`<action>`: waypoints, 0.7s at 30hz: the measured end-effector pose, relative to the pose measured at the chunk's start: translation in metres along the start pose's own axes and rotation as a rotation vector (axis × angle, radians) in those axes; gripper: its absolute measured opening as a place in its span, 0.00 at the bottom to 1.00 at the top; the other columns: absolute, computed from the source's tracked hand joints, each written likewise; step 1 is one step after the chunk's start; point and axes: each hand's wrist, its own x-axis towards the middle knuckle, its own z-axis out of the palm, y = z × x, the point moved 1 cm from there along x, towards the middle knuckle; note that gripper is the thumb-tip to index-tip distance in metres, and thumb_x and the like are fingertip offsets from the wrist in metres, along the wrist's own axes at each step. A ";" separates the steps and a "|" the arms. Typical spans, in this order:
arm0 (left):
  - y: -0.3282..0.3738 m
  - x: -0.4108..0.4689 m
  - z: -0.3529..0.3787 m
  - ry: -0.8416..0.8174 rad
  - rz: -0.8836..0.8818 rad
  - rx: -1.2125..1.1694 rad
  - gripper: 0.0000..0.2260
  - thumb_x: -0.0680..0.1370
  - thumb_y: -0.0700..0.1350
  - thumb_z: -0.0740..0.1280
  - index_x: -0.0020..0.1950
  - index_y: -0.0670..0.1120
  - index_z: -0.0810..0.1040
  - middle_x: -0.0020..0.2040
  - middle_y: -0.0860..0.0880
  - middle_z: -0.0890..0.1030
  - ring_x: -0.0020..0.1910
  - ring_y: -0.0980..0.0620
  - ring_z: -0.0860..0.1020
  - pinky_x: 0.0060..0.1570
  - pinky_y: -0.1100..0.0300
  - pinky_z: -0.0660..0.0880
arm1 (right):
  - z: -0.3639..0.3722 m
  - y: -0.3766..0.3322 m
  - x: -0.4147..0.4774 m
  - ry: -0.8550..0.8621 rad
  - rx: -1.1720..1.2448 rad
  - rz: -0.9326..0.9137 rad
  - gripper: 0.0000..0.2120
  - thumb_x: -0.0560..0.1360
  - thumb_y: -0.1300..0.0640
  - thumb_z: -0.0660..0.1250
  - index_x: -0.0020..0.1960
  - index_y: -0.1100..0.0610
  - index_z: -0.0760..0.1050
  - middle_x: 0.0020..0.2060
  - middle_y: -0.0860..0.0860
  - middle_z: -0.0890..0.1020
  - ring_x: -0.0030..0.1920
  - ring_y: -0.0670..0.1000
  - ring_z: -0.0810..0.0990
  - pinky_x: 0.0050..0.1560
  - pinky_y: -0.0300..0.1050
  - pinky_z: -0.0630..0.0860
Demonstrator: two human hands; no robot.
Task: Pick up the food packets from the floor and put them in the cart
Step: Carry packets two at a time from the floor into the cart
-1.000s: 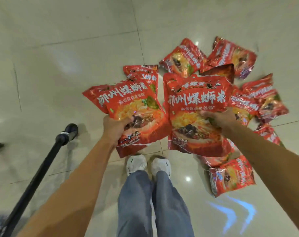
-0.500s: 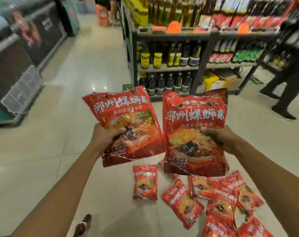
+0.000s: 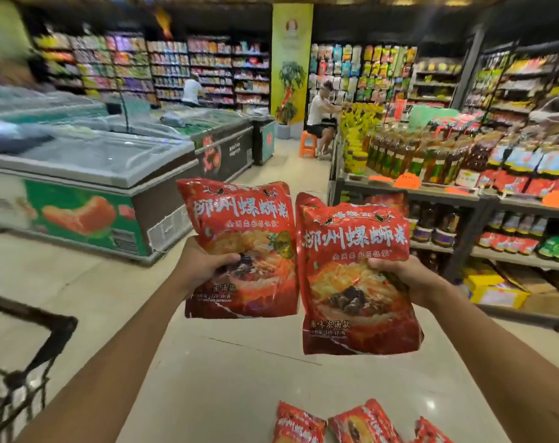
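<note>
My left hand (image 3: 204,266) grips a red food packet (image 3: 240,231) by its left side and holds it upright at chest height. A second red food packet (image 3: 351,251) hangs beside it, held at its right edge by my right hand (image 3: 406,276). The two packets nearly touch in the middle of the view. Three more red packets (image 3: 361,423) lie on the tiled floor at the bottom edge. The black frame of the cart (image 3: 32,340) shows at the lower left, below and left of my left arm.
Chest freezers (image 3: 89,167) line the left side of the aisle. Shelves of bottles and sauces (image 3: 447,174) stand on the right, with cardboard boxes (image 3: 502,292) on the floor beneath. A person sits on an orange stool (image 3: 308,143) far down the aisle.
The view has lifted from the floor to the aisle. Both hands have kept their packets and raised them. The pile on the floor has dropped to the bottom edge, and the cart has come into view.
</note>
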 end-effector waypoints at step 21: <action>0.024 -0.423 -0.311 1.105 -0.214 0.225 0.22 0.65 0.40 0.79 0.54 0.42 0.74 0.51 0.47 0.80 0.52 0.50 0.77 0.54 0.59 0.71 | 0.448 -0.013 -0.118 -1.150 -0.098 -0.106 0.48 0.36 0.48 0.85 0.54 0.58 0.76 0.45 0.56 0.85 0.43 0.58 0.84 0.44 0.55 0.82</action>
